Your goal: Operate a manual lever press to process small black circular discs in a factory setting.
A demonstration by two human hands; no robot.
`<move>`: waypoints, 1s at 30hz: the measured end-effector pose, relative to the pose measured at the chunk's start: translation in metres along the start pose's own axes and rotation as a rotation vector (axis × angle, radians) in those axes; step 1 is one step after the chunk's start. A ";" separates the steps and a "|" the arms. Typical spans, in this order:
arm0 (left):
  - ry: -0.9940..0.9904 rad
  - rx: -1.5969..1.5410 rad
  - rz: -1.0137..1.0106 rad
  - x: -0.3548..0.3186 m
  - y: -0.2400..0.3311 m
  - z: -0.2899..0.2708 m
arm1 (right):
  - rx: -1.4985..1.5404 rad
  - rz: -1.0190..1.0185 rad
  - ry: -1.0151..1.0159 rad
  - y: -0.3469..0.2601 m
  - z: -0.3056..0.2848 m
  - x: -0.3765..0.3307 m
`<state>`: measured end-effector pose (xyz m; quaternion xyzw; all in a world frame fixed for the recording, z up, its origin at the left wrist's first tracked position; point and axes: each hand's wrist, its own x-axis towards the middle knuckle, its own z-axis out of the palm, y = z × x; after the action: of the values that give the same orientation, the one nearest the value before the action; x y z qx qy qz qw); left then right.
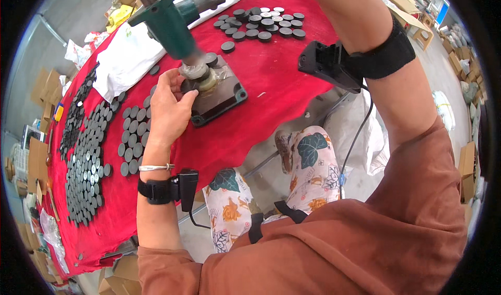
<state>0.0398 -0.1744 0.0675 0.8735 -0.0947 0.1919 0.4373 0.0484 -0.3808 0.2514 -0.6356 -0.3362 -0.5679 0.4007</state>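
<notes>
My left hand (169, 107) reaches to the foot of a green hand press (167, 21) on the red-covered table (271, 81). Its fingertips pinch a dark round disc (194, 71) sitting under the ram, above the press's dark base plate (222, 99). Another disc (211, 58) lies just behind the ram. My right forearm (386, 55), with a black strap and a black device (326, 62), rises past the top edge, so the right hand is out of sight. My left wrist carries a bangle and a black strapped device (180, 188).
Several dark discs lie in rows at the left (86, 154) and in a group at the back (266, 23), with one loose disc (227, 46) between. A white plastic sheet (130, 55) lies behind the press. Cardboard boxes (42, 91) surround the table.
</notes>
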 end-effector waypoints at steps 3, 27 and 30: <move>0.007 -0.036 0.020 0.009 -0.005 0.007 | 0.244 0.116 -0.211 0.002 -0.003 0.009; 0.171 0.412 -0.219 0.016 -0.041 -0.049 | 0.527 0.049 -0.115 0.008 -0.036 -0.147; -0.018 0.732 -0.133 0.027 -0.060 -0.053 | 0.486 -0.010 -0.196 0.013 -0.042 -0.136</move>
<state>0.0706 -0.0961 0.0637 0.9779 0.0336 0.1766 0.1068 0.0237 -0.4206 0.1166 -0.5711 -0.5031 -0.4081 0.5042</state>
